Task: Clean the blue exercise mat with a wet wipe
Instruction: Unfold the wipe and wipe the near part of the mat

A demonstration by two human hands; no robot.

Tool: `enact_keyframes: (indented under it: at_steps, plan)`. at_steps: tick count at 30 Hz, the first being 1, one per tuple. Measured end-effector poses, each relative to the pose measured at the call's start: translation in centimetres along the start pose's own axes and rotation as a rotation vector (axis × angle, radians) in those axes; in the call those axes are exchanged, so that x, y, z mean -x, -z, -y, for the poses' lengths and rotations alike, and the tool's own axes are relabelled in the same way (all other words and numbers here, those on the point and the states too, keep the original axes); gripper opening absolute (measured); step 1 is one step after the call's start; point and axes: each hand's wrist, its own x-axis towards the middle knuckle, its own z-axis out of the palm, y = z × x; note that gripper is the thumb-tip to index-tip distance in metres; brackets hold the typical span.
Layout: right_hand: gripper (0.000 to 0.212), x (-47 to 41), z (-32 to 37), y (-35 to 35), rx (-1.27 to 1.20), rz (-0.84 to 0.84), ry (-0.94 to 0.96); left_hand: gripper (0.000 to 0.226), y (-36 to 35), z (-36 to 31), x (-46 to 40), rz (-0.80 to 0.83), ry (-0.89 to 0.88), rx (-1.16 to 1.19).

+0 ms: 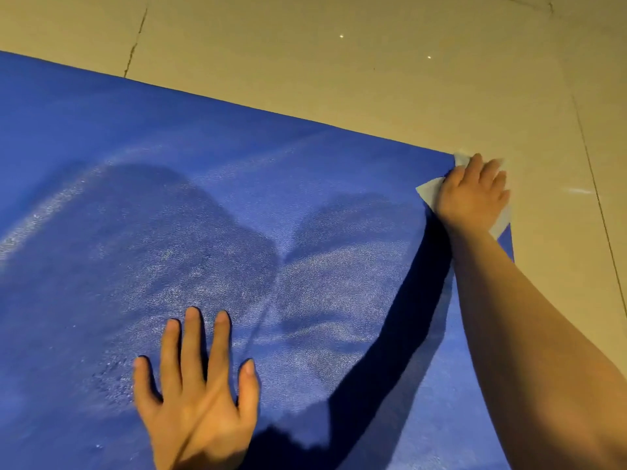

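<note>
Lying flat across a tan tiled floor (339, 45): the blue mat (169, 164), filling the left and centre of the view, its far edge running diagonally from upper left down to a corner at the right. Showing pale, sheeny streaks and darker patches over much of its surface, with arm shadows falling across the middle.

Pressing down on the mat near the bottom edge of the view: the left hand (196, 405), palm flat, fingers straight and spread, gripping nothing.

Reaching out to the mat's far right corner: the right hand (471, 195), arm stretched up from the lower right. Pressing the wipe (430, 189) against that corner, palm down, fingers extended past the mat's edge and toward the floor, slightly blurred. Lying under the hand, touching the mat: the pale wipe, its points sticking out at the left, at the top by the corner, and at the lower right beside the wrist. Not curling visibly round the wipe; holding it by flat pressure.

Running across the floor: dark tile joints and two small bright specks.
</note>
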Motion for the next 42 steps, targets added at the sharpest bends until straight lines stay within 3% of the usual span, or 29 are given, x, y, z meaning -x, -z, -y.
enact_keyframes:
  at_steps: [2,5,10,14,19,23,26,29,31,35,38,40,42]
  plan:
    - [0.053,2.3,4.0,-0.7,0.056,0.030,-0.012,0.057,0.0,0.0,-0.1,0.001,-0.004,0.005]
    - [0.060,6.8,10.7,-2.3,-0.032,0.034,0.168,0.059,0.0,0.1,0.0,0.010,-0.009,0.016]
    - [0.055,11.3,15.4,-3.8,-0.174,0.135,0.687,0.060,0.0,0.1,0.0,0.020,-0.006,0.022]
    - [0.066,8.1,10.1,-3.2,-0.328,0.039,0.633,0.062,0.1,-0.1,-0.2,0.035,0.003,0.044]
    - [0.083,6.8,2.5,-1.7,-0.156,0.096,0.570,0.063,0.2,0.0,-0.2,0.041,0.018,0.051]
    - [0.079,6.4,-2.9,-0.5,-0.077,0.103,0.487,0.060,0.1,-0.1,-0.2,0.009,-0.009,0.022]
    - [0.074,6.0,-4.0,-0.2,-0.087,0.059,0.364,0.060,0.1,-0.1,-0.1,0.008,-0.007,0.032]
    - [0.072,5.8,-1.0,-0.7,0.089,0.059,0.218,0.061,0.2,-0.2,-0.2,0.036,0.005,0.054]
    - [0.068,7.8,3.3,-1.4,0.063,0.117,0.317,0.061,0.2,-0.2,-0.2,0.039,0.010,0.050]
    - [0.069,16.5,10.9,-3.2,-0.141,0.139,0.818,0.060,0.2,-0.2,0.0,0.016,0.017,0.045]
    - [0.065,15.0,9.9,-3.5,-0.008,0.187,0.997,0.062,0.4,-0.5,-0.2,0.036,0.047,0.089]
    - [0.065,11.3,6.3,-2.5,-0.005,0.129,0.850,0.063,0.4,-0.5,-0.3,0.042,0.050,0.104]
    - [0.063,7.3,0.9,-1.1,0.001,0.129,0.572,0.063,0.4,-0.4,-0.3,0.043,0.038,0.106]
